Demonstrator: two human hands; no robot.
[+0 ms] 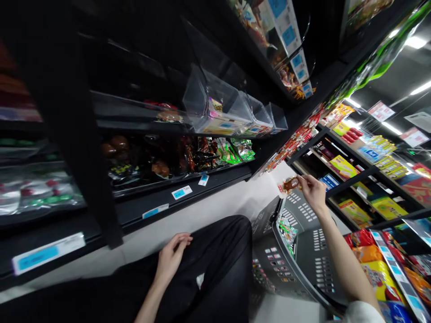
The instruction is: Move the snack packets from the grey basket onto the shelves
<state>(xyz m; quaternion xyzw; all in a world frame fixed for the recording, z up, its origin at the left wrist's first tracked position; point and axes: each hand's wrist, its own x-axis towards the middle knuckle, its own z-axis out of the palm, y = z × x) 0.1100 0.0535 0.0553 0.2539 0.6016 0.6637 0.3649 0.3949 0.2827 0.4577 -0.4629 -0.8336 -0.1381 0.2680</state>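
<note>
My right hand (313,192) pinches a small clear snack packet (290,184) with brown food inside. It holds the packet over the far rim of a grey plastic shopping basket (303,282). Inside the basket lie green and white snack packets (288,233), partly hidden by its side. My left hand (173,255) rests on my dark trousers, its fingers loosely extended with nothing in them.
A black shelf (208,188) on the left bears brown sealed foods, green snack packets (237,150) and clear plastic bins (225,103). Its front edge carries price tags (182,192). To the right stand shelves of yellow boxes (389,208) and bright bagged snacks (373,273).
</note>
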